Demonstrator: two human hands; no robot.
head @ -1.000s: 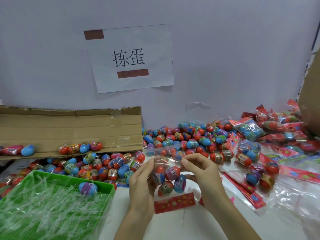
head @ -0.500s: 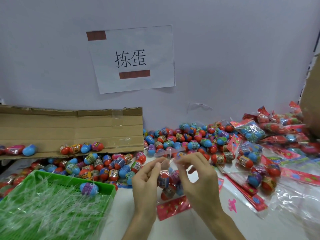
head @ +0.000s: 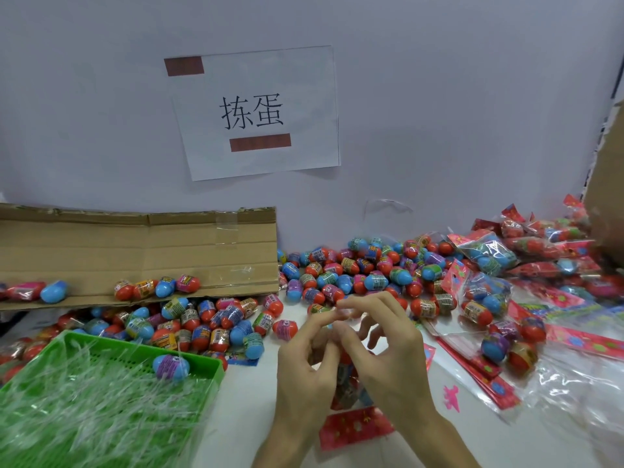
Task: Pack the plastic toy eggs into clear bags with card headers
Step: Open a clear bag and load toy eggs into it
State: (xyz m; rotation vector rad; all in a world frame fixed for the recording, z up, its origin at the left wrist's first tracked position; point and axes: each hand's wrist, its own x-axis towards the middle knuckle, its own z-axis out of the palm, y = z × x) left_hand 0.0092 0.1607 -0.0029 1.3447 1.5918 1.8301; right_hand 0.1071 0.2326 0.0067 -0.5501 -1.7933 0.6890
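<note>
Presently, the clear bag (head: pixel 347 390), right of the green tray (head: pixel 118 342), is being pinched closed by left hand (head: pixel 304 369) and right hand (head: pixel 388 359); sealing seemingly required next.

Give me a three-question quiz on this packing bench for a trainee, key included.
1. True or false: the left hand and the right hand both pinch the bag at its top.
2. The lone egg in the green tray is: A all red, B blue and purple, C yellow.
3. Fill in: the packed bags pile up on the person's ___ side.
Key: 1 true; 2 B; 3 right.
</note>
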